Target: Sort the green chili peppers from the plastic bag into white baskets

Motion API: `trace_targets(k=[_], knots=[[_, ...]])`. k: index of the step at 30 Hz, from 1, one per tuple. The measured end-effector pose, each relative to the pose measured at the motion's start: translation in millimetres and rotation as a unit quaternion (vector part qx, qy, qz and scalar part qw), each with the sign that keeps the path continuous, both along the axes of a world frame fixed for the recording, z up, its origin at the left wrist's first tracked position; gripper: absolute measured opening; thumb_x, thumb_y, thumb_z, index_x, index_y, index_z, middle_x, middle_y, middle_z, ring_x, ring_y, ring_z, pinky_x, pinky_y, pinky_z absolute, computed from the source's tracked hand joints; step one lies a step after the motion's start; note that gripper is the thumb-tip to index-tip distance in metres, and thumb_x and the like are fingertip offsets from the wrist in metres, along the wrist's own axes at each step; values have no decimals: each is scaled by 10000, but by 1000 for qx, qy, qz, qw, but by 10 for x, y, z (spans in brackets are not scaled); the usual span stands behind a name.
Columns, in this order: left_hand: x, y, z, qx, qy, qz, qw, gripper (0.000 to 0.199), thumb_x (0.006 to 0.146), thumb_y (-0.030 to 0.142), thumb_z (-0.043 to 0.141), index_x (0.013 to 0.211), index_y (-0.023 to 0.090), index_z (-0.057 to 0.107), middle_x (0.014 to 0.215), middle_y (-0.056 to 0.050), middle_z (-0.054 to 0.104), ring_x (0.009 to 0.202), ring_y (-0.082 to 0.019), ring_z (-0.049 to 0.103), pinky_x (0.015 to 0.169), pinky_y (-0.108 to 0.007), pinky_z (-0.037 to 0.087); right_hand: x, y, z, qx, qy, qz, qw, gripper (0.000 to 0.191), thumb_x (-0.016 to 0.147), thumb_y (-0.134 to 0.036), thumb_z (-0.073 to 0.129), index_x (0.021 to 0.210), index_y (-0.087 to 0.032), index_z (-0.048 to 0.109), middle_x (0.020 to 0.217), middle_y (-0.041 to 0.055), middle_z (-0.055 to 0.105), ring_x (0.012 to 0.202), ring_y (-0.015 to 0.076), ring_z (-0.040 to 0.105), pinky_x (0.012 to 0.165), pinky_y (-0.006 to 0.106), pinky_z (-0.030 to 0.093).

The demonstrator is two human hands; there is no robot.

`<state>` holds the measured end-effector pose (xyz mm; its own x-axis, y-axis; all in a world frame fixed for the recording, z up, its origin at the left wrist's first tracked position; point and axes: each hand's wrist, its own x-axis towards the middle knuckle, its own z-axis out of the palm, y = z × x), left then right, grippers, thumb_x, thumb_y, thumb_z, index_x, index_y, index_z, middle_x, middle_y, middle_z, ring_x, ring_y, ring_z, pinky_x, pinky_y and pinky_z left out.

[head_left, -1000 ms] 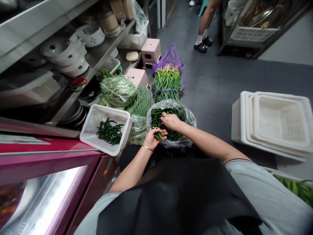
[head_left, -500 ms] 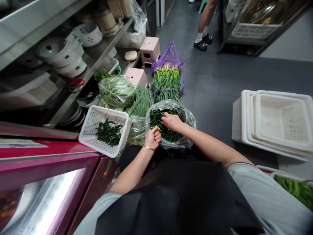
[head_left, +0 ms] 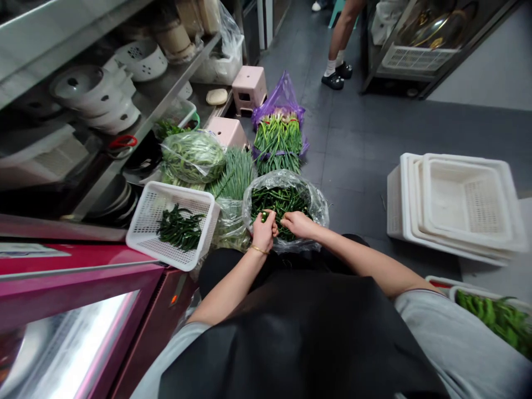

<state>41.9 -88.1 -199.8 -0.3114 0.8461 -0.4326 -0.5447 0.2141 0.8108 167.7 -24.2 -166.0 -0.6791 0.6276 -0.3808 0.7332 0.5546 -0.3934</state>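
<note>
A clear plastic bag [head_left: 318, 205] stands open in front of me, filled with slim dark green chili peppers [head_left: 276, 198]. Over its near left rim, my left hand [head_left: 265, 230] is closed around green chilies, whose ends poke out by the thumb. My right hand [head_left: 298, 224] is beside it above the peppers, its fingers pinched together; what they hold, if anything, is too small to make out. To the left, a white perforated basket [head_left: 141, 221] holds a small heap of the same dark green chilies [head_left: 180, 227].
Bundled green onions [head_left: 278, 136] in a purple bag, long green stems and a bagged green vegetable [head_left: 193, 155] lie beyond. Pink stools [head_left: 249, 88] and a metal shelf with pots flank the left. Stacked white baskets [head_left: 465, 199] stand right. A person's legs [head_left: 343, 39] show at the back.
My right hand has drawn back toward me, and my left hand has shifted slightly right and forward, so the two are closer together. The whole view has moved slightly.
</note>
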Motion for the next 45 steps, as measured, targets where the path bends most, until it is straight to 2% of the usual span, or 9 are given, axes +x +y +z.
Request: trace_targets(k=[4, 7, 12, 18, 25, 31, 36, 41, 45], knots=[[-53, -92, -17, 14, 102, 3, 995, 305, 685, 390, 755, 797, 169, 577, 570, 62, 512, 446, -45, 417, 398, -179, 278, -216, 259, 9, 87, -3, -48, 995, 407, 993, -422, 386, 1088, -135, 658, 1063, 147, 675, 915, 227, 659, 758, 287, 463], [-129, -72, 46, -31, 31, -2, 999, 275, 648, 343, 723, 719, 159, 532, 614, 19, 578, 475, -76, 489, 387, -193, 295, -451, 600, -9, 152, -30, -71, 985, 469, 989, -459, 361, 1178, -136, 643, 1229, 194, 606, 1018, 277, 648, 818, 343, 483], [-211, 76, 139, -62, -93, -89, 990, 310, 639, 250, 715, 892, 124, 588, 592, 2, 596, 451, -92, 517, 414, -188, 323, -585, 877, -49, 117, -69, -49, 989, 385, 970, -354, 445, 1045, -78, 703, 1124, 216, 668, 1042, 289, 644, 843, 338, 479], [-153, 252, 15, -55, -173, -82, 980, 454, 636, 434, 817, 861, 103, 602, 526, 61, 466, 378, -18, 359, 375, -153, 179, -14, 412, -159, 96, 50, -8, 994, 340, 950, -406, 469, 785, -157, 634, 826, 158, 671, 741, 242, 649, 677, 344, 470], [-82, 170, 89, -38, -77, -17, 996, 399, 620, 387, 827, 822, 114, 617, 463, 74, 459, 352, -39, 379, 357, -174, 226, -16, -142, -236, -217, 232, -77, 945, 407, 991, -381, 201, 808, -197, 514, 533, -16, 475, 424, 134, 438, 447, 276, 404], [-309, -61, 84, -76, -186, -71, 977, 245, 719, 322, 715, 698, 116, 583, 480, 52, 451, 360, -40, 379, 348, -166, 201, 145, -169, 39, 23, 87, 166, 982, 397, 987, -422, 373, 977, -135, 648, 881, 101, 642, 746, 173, 584, 659, 280, 429], [-404, -187, 100, -68, -193, -97, 974, 174, 646, 235, 645, 770, 119, 609, 637, -37, 622, 541, -129, 594, 414, -188, 371, -107, 266, 38, 197, -16, 62, 978, 406, 1001, -394, 340, 1181, -178, 633, 1167, 149, 582, 977, 233, 606, 684, 289, 442], [-292, -177, 110, -58, -136, -187, 971, 270, 579, 226, 759, 727, 135, 553, 506, 46, 489, 382, -38, 383, 362, -151, 203, -486, 555, -69, 171, -69, 110, 977, 302, 945, -242, 419, 1035, -114, 677, 1122, 170, 612, 944, 262, 639, 699, 309, 454], [-187, -157, 111, -53, -46, -118, 991, 399, 571, 343, 833, 784, 145, 560, 496, 84, 423, 377, -21, 341, 367, -156, 159, -206, 445, -4, 81, 56, 3, 995, 229, 892, -293, 529, 964, -125, 667, 971, 133, 673, 854, 228, 658, 704, 300, 470]])
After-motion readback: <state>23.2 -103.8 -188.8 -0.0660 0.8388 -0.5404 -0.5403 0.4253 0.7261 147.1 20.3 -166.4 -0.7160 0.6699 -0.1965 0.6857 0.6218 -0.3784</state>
